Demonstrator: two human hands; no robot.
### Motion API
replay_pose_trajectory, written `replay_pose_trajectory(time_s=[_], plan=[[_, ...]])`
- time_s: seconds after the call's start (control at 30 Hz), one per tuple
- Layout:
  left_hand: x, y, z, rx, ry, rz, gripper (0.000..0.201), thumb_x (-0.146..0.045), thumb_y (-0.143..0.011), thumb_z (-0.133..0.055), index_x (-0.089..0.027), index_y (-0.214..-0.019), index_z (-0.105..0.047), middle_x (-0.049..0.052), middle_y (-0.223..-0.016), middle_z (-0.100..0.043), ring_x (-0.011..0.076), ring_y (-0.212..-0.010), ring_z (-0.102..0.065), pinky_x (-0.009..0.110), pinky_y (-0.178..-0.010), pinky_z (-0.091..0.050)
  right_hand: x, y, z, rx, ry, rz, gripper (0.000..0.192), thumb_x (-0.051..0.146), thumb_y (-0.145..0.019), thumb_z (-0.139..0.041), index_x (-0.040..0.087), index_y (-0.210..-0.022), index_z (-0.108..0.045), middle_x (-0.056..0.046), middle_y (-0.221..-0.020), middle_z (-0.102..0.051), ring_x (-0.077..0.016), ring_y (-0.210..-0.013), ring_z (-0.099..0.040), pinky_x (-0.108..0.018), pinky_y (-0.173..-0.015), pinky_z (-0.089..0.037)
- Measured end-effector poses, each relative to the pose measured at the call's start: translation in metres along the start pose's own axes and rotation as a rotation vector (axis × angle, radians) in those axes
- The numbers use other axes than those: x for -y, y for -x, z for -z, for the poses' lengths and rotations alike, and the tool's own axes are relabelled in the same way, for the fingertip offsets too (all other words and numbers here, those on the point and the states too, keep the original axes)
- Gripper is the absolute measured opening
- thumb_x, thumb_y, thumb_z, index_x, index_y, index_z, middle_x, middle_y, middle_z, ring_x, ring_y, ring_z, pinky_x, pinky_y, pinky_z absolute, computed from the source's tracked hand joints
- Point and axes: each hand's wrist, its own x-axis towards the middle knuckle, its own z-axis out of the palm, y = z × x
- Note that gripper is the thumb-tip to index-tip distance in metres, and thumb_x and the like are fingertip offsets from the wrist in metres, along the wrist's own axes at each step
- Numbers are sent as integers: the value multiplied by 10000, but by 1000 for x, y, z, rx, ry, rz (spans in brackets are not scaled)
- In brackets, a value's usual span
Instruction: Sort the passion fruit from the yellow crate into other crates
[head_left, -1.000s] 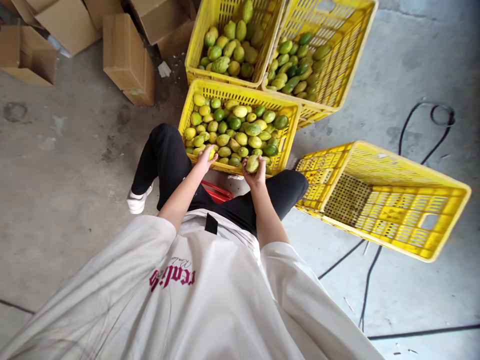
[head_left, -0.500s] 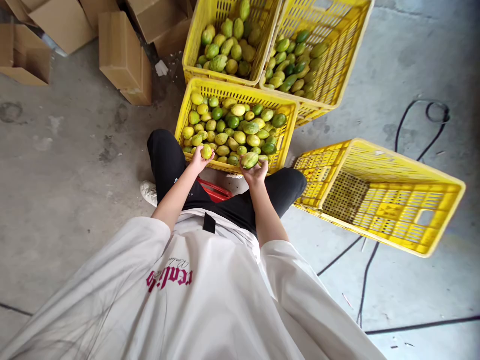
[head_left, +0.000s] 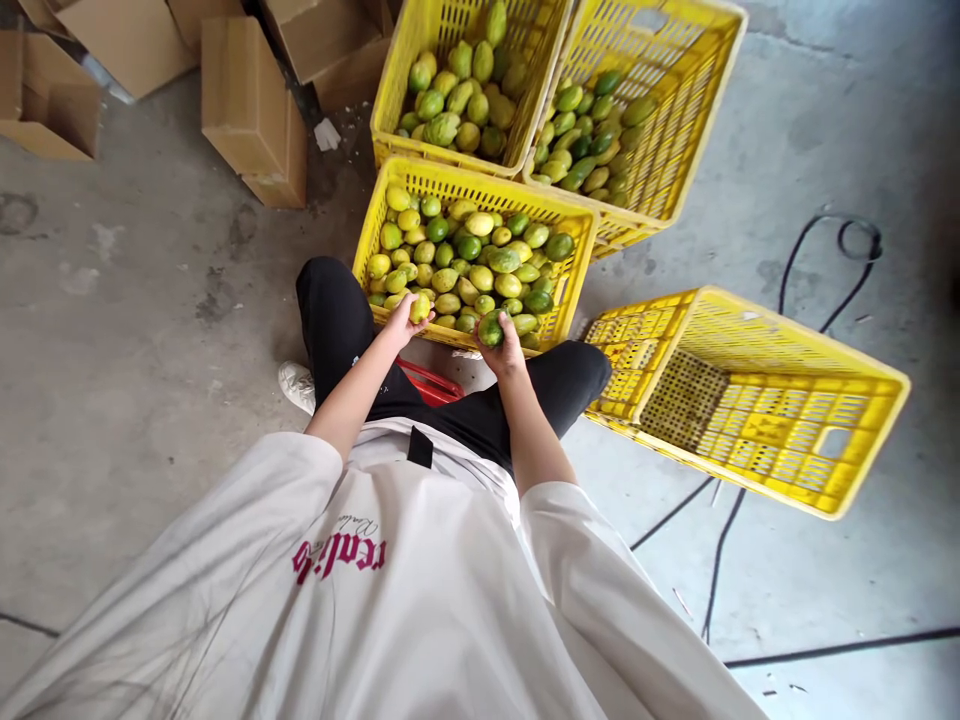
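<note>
Grey concrete floor (head_left: 150,370); at near yellow plastic crate (head_left: 576,280), my left hand (head_left: 401,321) grips yellow oval fruit (head_left: 420,308), right hand (head_left: 511,354) green oval fruit (head_left: 490,329).

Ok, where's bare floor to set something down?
Left: the concrete between the cardboard boxes and the left knee. Smaller: between the back-right crate and the looped cable. Crowded: the front crate, packed with fruit, with left hand and right hand at its near edge.

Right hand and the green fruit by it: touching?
Touching: the head view shows the right hand curled against one side of the green fruit.
</note>
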Motion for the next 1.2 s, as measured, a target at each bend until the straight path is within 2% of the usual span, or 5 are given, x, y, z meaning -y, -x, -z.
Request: replay_pose_trajectory(time_s=[0.37,0.5,0.6,0.93,1.2], plan=[[-1,4,-2,31,-25,-17,78,-248,-992,-709,-198,-1046,-680,13,-786,-710,110,-643,-702,176,-580,-534,11,4,4,33,-180,-101,280,417,-990,-478,242,-1110,-661,-52,-921,-752,-291,-984,-774,-583,-877,-679],[-1,8,-3,60,-47,-56,343,-108,-866,-828,-254,-1135,-672,-50,-809,-679,57,-567,-621,145,-554,-481,8,-1,3,33,-103,-63,236,469,-1015,-592,243,-1048,-652,-35,-895,-741,-235,-855,-758,-400,-746,-685],[1,10,-4,93,-94,-54,228,-45,-861,-800,-192,-1010,-709,-26,-763,-668,64,-567,-602,152,-516,-426,7,-2,1,15,-58,-64,263,487,-1046,-601,243,-962,-651,-3,-825,-715,-171,-716,-709,-254,-584,-616],[1,7,-5,43,-76,-23,115,-222,-998,-694,-182,-897,-656,16,-714,-674,102,-584,-606,197,-578,-517,9,0,-2,-38,-68,-85,359,529,-1093,-501,236,-952,-655,2,-794,-711,-153,-706,-718,-210,-520,-601],[6,13,-3,91,-144,-45,101,-143,-967,-696,-206,-964,-617,8,-820,-700,137,-779,-719,246,-798,-585,9,0,0,6,-181,-41,343,423,-1032,-371,264,-1150,-652,-47,-940,-730,-251,-899,-766,-446,-734,-699]])
